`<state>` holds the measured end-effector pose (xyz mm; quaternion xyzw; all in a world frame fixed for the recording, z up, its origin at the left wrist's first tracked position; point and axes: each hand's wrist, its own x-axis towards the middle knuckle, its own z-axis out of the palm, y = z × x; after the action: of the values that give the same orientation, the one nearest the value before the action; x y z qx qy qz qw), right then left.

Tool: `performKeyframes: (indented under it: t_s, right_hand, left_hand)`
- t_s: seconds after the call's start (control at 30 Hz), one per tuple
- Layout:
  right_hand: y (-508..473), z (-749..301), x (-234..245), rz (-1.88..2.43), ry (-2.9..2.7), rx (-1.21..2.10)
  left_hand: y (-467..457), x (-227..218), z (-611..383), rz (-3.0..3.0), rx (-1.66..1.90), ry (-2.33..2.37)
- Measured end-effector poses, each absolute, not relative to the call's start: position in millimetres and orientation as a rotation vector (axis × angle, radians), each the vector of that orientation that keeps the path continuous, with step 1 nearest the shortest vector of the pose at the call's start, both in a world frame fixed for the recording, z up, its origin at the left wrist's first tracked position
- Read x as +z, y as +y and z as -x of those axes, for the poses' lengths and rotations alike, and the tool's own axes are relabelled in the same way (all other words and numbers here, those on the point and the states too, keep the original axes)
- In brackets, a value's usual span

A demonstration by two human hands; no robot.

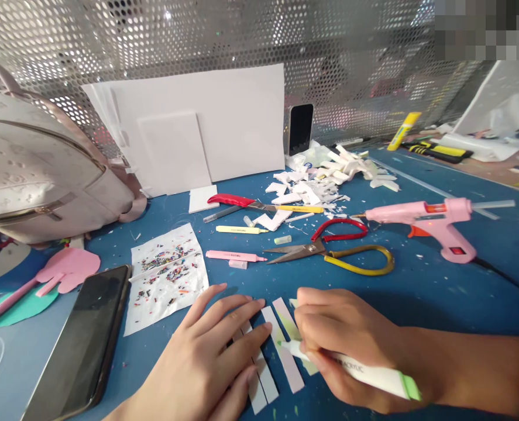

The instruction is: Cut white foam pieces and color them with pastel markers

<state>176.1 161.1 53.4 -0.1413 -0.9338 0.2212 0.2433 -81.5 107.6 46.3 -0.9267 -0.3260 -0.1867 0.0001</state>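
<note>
My right hand [347, 345] grips a white acrylic marker [368, 373] with a light green end. Its green tip rests on a pale strip [283, 351]. Beside it lies another strip [288, 320] with a green smear, and a green-tinted piece shows partly under my right hand. My left hand [215, 351] lies flat with fingers spread over more white strips [263, 374], its index fingertip at the edge of the strip being marked. Just beyond the hands, a pink marker [235, 256] and a yellow marker [241, 230] lie uncapped, with loose caps near them.
Scissors [316, 248] and a pink glue gun [421, 219] lie behind my right hand. A red-handled knife [233, 200] sits near white scraps [329, 169]. At left are a phone [81, 339], a bead-covered sheet [154, 304] and a backpack [44, 164]. White boards [246, 123] stand behind.
</note>
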Motion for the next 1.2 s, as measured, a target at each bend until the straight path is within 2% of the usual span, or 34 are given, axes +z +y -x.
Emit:
performKeyframes:
  t_s: [0.1,0.27,0.4,0.53,0.63,0.77,0.9,1.03,1.2]
  right_hand:
    - [162.3,-174.6,54.2,0.472,-2.555,0.585]
    - [161.6,-175.8,50.4,0.320,-2.560,0.550]
    - [161.9,-176.7,49.7,0.477,-2.559,0.586]
    - [162.1,-176.0,50.7,0.339,-2.544,0.565]
    - [162.4,-175.2,51.9,0.470,-2.550,0.611]
    - [162.6,-173.4,53.7,0.373,-2.557,0.598]
    - [163.1,-172.4,54.6,0.500,-2.558,0.604]
    - [163.3,-173.1,52.3,0.324,-2.534,0.601]
    - [163.6,-174.4,51.8,0.487,-2.552,0.601]
  left_hand:
    - [106.8,48.1,80.8,2.930,-0.582,-1.072]
    - [104.0,53.6,78.3,2.949,-0.569,-1.124]
    - [102.4,55.8,77.7,2.945,-0.539,-1.176]
    - [102.1,56.3,77.5,2.933,-0.558,-1.164]
    - [102.3,56.3,77.3,2.938,-0.554,-1.175]
    - [103.7,54.3,77.9,2.932,-0.573,-1.173]
    - [104.9,53.1,78.6,2.928,-0.615,-1.113]
    - [103.2,55.4,77.9,2.931,-0.579,-1.182]
    - [105.5,53.4,78.8,2.939,-0.587,-1.119]
